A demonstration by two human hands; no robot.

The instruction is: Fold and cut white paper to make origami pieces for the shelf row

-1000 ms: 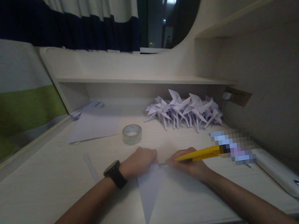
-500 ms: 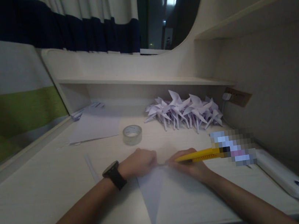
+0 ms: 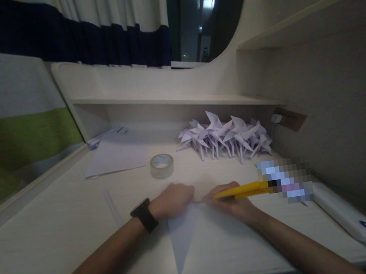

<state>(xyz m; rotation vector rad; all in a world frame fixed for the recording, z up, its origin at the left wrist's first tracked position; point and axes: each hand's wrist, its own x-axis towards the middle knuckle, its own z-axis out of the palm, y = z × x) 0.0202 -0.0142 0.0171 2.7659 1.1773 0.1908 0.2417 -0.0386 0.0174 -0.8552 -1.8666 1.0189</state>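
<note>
My right hand (image 3: pixel 231 202) is wrapped round a yellow utility knife (image 3: pixel 245 189), its handle pointing right. A thin strip, perhaps the blade, spans the small gap between my two hands. My left hand (image 3: pixel 174 200), with a black watch (image 3: pixel 144 215) on the wrist, is closed on a sheet of white paper (image 3: pixel 182 241). That paper hangs out below the hand as a triangle with its tip towards the desk's front edge. The hand covers its upper part, so the fold there is hidden.
A roll of clear tape (image 3: pixel 162 171) stands beyond my left hand. Several paper pinwheels (image 3: pixel 223 133) lie heaped under the shelf (image 3: pixel 164 99). Paper sheets (image 3: pixel 117 153) are stacked at back left, a paper strip (image 3: pixel 112 206) nearer. A white power bank (image 3: pixel 350 213) lies at right.
My left hand has shifted slightly right, and the paper's lower tip has swung left. My right hand and the knife have stayed nearly in place.
</note>
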